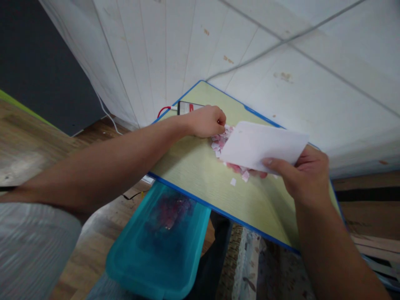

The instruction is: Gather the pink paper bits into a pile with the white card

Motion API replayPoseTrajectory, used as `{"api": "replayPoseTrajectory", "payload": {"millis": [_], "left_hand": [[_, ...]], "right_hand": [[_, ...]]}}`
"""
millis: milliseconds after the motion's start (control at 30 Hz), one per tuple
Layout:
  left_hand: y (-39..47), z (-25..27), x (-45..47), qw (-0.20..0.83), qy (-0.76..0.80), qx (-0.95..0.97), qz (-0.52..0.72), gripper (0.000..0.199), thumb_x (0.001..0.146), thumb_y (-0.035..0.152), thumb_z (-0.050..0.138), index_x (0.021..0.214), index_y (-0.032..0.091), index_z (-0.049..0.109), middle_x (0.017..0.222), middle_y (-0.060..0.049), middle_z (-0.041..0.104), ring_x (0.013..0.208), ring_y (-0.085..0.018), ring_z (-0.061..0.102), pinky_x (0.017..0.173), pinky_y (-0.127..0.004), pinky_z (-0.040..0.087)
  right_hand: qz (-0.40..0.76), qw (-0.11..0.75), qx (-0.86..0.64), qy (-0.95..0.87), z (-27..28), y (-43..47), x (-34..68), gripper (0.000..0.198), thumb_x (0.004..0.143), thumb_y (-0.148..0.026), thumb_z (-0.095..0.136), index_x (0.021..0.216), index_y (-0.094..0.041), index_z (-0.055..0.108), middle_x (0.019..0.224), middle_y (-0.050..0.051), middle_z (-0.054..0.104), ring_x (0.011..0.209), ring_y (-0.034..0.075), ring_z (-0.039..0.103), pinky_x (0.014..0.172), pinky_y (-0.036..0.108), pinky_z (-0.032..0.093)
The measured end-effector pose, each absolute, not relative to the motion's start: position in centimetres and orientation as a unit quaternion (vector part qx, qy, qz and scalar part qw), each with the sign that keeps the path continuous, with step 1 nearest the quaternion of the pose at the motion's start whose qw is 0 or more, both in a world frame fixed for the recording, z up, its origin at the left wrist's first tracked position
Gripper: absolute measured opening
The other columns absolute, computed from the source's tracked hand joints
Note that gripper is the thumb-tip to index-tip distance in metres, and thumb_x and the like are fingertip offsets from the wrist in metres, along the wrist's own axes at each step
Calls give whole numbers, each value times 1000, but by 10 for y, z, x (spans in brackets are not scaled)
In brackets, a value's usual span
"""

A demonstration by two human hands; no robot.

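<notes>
My right hand (308, 177) grips a flat white piece of paper (265, 143) by its right end, the thumb lying on top. The paper may be an envelope or a folded sheet. It is tilted above a heap of small pink and white paper scraps (219, 146), hiding much of it. At the heap's far left edge is my left hand (208, 121), its fingers curled and closed. What those fingers hold, if anything, is hidden. A loose white scrap (233, 182) lies in front of the heap on the yellow tabletop (187, 162).
A phone (187, 107) with a red cable (163, 110) lies behind my left wrist. Below the table's blue front edge stands a teal plastic bin (156, 250) with reddish contents. The white wall (175, 50) with a grey cable (262, 54) borders the far side.
</notes>
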State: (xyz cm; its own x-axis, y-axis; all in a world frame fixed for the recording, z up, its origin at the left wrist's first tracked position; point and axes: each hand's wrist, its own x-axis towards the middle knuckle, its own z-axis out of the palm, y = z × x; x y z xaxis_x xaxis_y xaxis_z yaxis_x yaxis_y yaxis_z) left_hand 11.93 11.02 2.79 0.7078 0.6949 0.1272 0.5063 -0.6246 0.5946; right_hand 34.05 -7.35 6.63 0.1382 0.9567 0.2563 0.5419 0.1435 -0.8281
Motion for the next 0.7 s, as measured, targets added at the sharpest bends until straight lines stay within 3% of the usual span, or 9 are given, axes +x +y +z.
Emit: {"api": "replayPoseTrajectory", "payload": {"millis": [100, 333, 700], "left_hand": [[111, 27, 119, 262, 334, 887, 180, 26, 68, 23, 58, 83, 15, 78, 73, -6, 69, 76, -19, 60, 72, -32, 40], [109, 32, 117, 252, 326, 893, 180, 21, 70, 24, 58, 79, 15, 76, 67, -5, 65, 71, -18, 56, 67, -32, 38], [109, 31, 118, 251, 334, 892, 172, 24, 71, 24, 58, 82, 15, 77, 73, -6, 68, 76, -20, 58, 71, -33, 39]], "right_hand": [[162, 489, -634, -577, 66, -71, 346, 16, 71, -25, 86, 79, -23, 72, 64, 0, 72, 51, 20, 63, 45, 32, 52], [125, 349, -621, -691, 59, -75, 346, 16, 75, -28, 82, 88, -21, 76, 70, 1, 74, 57, 20, 65, 50, 30, 52], [152, 345, -612, -695, 59, -74, 344, 17, 77, -30, 81, 90, -19, 78, 72, 3, 75, 56, 20, 64, 50, 30, 52]]}}
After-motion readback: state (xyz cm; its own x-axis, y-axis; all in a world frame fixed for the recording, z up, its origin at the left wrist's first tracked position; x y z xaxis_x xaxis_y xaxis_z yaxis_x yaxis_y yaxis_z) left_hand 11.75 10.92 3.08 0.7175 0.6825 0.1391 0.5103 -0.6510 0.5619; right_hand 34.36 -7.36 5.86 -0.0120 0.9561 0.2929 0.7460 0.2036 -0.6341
